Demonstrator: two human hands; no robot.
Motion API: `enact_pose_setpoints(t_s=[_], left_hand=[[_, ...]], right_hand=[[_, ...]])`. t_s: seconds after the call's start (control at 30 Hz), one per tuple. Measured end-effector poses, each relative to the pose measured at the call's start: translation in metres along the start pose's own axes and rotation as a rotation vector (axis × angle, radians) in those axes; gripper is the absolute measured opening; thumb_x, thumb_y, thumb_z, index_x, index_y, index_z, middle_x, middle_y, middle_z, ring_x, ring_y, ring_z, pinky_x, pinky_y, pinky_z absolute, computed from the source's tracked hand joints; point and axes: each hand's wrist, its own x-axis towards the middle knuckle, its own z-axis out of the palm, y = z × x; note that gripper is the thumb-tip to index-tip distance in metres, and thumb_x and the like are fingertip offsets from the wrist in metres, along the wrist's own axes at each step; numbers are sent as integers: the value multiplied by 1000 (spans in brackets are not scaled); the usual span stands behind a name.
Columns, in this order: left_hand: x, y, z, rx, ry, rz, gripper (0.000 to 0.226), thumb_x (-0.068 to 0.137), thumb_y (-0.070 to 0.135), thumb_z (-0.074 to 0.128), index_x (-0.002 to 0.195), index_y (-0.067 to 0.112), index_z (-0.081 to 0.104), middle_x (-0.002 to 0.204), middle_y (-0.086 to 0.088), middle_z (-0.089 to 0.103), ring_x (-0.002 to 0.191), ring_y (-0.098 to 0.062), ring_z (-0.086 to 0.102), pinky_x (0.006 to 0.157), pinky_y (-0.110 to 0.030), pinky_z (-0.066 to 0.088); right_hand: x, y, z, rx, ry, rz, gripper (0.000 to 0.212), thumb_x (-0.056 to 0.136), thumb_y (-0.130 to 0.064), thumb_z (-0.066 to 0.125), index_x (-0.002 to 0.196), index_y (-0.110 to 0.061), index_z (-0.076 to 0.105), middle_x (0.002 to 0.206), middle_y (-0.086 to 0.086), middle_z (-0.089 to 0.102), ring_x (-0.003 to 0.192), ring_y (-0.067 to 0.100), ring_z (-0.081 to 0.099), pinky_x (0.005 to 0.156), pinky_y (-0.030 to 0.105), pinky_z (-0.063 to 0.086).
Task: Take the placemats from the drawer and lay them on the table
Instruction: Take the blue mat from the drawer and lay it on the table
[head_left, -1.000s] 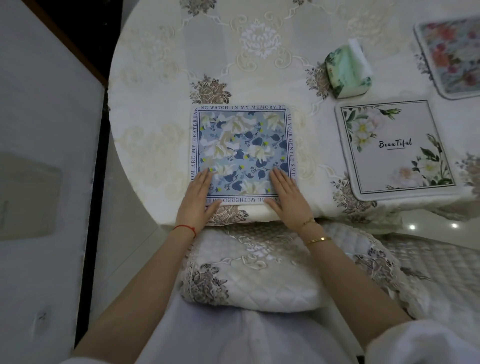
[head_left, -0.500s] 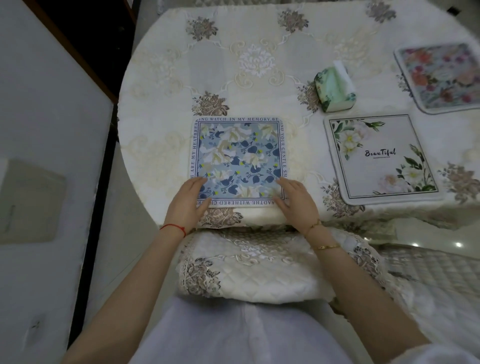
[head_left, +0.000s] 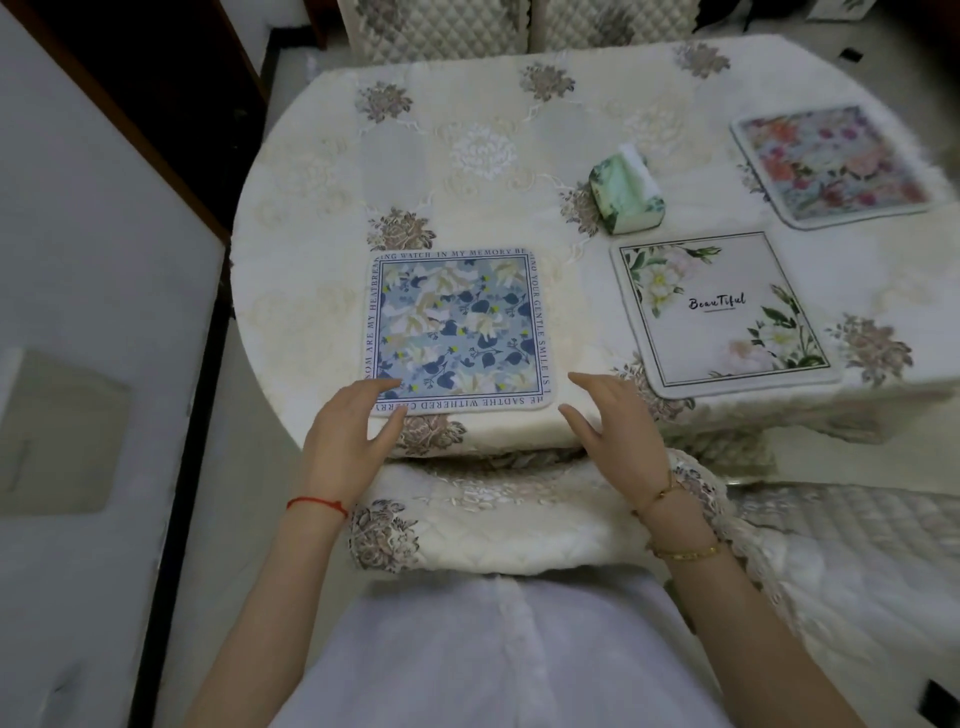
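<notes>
A blue floral placemat lies flat near the front edge of the round table, which wears a cream embroidered cloth. My left hand hovers at the mat's near left corner, fingers apart, its fingertips over the corner. My right hand is off the mat, just past its near right corner, fingers spread and holding nothing. A white placemat with flowers and the word "Beautiful" lies to the right. A pink floral placemat lies at the far right.
A green tissue pack stands between the mats. A quilted chair cushion sits under the table's front edge, and another chair seat is at the right. Chair backs stand behind the table. A white wall panel fills the left.
Both hands have slid back off the blue placemat toward the table's edge and lifted. The camera has pulled back, showing more of the table.
</notes>
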Motion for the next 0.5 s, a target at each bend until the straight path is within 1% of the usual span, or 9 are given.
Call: enact_pose_setpoints(t_s=[0.13, 0.2, 0.27, 0.33, 0.43, 0.5], left_hand=[[-12, 12, 2, -11, 18, -16, 30, 91, 29, 61, 121, 21, 61, 118, 4, 65, 110, -16, 59, 92, -25, 43], [-16, 18, 2, -20, 9, -22, 30, 91, 28, 62, 120, 20, 62, 117, 3, 66, 111, -17, 59, 92, -24, 42], [-21, 23, 2, -23, 3, -16, 30, 91, 26, 63, 120, 19, 63, 117, 1, 66, 110, -17, 59, 92, -22, 41], [-25, 26, -1, -32, -9, 2, 31, 91, 26, 63, 121, 19, 63, 119, 1, 66, 112, -17, 59, 94, -22, 40], [-33, 28, -7, -37, -42, 28, 31, 92, 28, 61, 121, 19, 62, 120, 2, 66, 113, -16, 58, 96, -25, 42], [-40, 29, -12, -32, -60, 47, 30, 92, 28, 61, 120, 17, 63, 118, 0, 67, 111, -18, 59, 95, -28, 43]], right_hand=[[-21, 4, -6, -10, 17, 2, 38, 94, -26, 61, 126, -6, 59, 122, 8, 64, 117, 26, 55, 106, 34, 38], [-30, 4, -9, -5, 31, 5, 38, 93, -25, 62, 125, -5, 59, 121, 8, 64, 116, 25, 54, 106, 32, 37], [-41, 3, -11, -4, 44, 20, 36, 92, -23, 63, 124, -4, 60, 119, 8, 64, 115, 26, 55, 106, 34, 38], [-52, 0, -13, -12, 65, 38, 35, 92, -21, 64, 122, -3, 60, 117, 9, 65, 113, 27, 56, 103, 36, 42], [-70, -8, -13, -29, 109, 89, 36, 92, -25, 63, 122, -5, 61, 114, 8, 65, 111, 25, 56, 98, 34, 44], [-83, -13, -13, -26, 123, 124, 37, 92, -26, 63, 123, -6, 61, 114, 9, 65, 111, 25, 57, 98, 32, 44]])
